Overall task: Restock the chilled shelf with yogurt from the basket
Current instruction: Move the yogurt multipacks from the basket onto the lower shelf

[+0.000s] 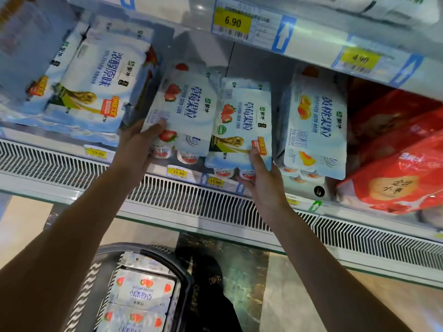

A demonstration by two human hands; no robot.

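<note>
Two strawberry yogurt multipacks stand side by side on the chilled shelf (72,149). My left hand (137,144) grips the lower left edge of the left strawberry pack (184,111), thumb on its front. My right hand (262,180) holds the bottom of the right strawberry pack (244,121), with the thumb on its front and the fingers under its cups. Below, on the floor, a dark basket (167,257) holds more strawberry yogurt packs (141,291).
Plain yogurt packs (96,82) fill the shelf to the left; a yellow peach pack (316,125) and red bags (402,164) sit to the right. An upper shelf edge with price tags (232,22) overhangs. A slotted vent grille (191,200) runs along the cabinet front.
</note>
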